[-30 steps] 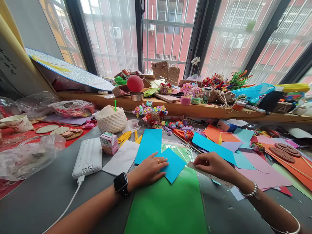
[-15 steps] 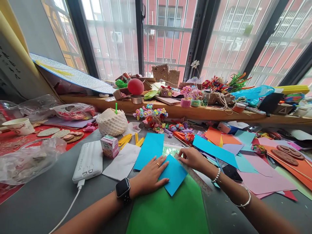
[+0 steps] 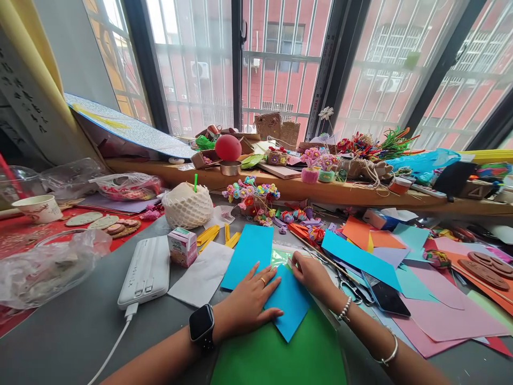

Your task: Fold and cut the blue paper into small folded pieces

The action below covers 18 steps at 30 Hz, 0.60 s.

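Observation:
A small blue sheet of paper [image 3: 290, 313] lies at an angle over a green sheet [image 3: 276, 353]. My left hand [image 3: 256, 299] rests flat on its left side, fingers stretched out, a ring on one finger. Along the blue sheet's right edge lies a pale, clear ruler [image 3: 327, 314], mostly covered by my wrist. The fingers of my right hand [image 3: 310, 272] are pinched at its far end, near the sheet's upper corner; the fingertips are partly hidden. Another blue sheet [image 3: 250, 254] lies just beyond my left hand.
Left stand a white power bank [image 3: 146, 267] with a cable, a small drink carton [image 3: 182, 247] and a white napkin [image 3: 202, 275]. Scissors [image 3: 352, 289], a phone [image 3: 387, 297] and coloured papers [image 3: 444, 310] lie right. Crochet flowers [image 3: 252, 192] and a netted coconut [image 3: 188, 206] are behind.
My right hand has turned and come closer to the blue sheet, its wrist now covering more of the ruler. The scissors have come into view beside it. My left hand stays flat.

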### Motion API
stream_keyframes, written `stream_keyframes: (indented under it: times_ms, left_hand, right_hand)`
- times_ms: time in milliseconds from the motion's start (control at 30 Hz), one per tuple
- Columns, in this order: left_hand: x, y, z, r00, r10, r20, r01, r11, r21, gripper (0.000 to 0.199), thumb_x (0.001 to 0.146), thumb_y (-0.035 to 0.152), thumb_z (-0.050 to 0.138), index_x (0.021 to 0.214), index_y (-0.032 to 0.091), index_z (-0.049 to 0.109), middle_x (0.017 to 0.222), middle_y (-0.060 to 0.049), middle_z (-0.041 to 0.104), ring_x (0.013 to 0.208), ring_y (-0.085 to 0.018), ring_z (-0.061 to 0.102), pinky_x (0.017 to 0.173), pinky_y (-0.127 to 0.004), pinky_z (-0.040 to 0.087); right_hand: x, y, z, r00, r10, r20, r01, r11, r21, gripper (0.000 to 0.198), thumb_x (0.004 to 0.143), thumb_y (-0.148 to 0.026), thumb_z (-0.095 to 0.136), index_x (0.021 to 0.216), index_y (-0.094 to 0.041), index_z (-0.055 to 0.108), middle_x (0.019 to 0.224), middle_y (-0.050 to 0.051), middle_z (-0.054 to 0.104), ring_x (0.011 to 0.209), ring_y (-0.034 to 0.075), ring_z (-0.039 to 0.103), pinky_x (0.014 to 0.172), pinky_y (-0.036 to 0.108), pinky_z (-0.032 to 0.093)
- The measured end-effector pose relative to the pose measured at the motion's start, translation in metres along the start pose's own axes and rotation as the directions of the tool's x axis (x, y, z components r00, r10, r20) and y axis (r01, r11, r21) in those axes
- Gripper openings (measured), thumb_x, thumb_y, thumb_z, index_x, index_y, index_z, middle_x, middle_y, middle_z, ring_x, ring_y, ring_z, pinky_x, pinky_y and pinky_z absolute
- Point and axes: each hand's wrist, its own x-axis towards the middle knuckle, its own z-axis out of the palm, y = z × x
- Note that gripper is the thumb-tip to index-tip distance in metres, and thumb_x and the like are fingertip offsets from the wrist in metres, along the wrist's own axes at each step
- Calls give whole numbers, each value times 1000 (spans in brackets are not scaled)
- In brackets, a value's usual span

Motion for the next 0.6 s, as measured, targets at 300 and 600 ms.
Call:
stream_keyframes:
  times_ms: [300, 600]
  left_hand:
    - [4, 0, -10, 995, 7, -97, 0, 998, 67, 37, 86, 37, 36, 118, 19, 43, 113, -8, 55, 111, -21, 45, 103, -46, 13]
    - [5, 5, -11, 995, 97, -1, -97, 995, -10, 43, 86, 42, 32, 125, 22, 36, 122, -8, 50, 115, -22, 41, 102, -47, 14]
  right_hand:
    - [1, 11, 11, 998, 47, -48, -31, 956, 291, 8, 76, -22, 42, 77, -18, 50, 56, -2, 52, 51, 13, 47, 48, 21, 28]
    - [4, 16, 16, 994, 104, -45, -84, 942, 324, 15, 77, -27, 44, 77, -16, 53, 53, -2, 51, 51, 13, 46, 47, 22, 27]
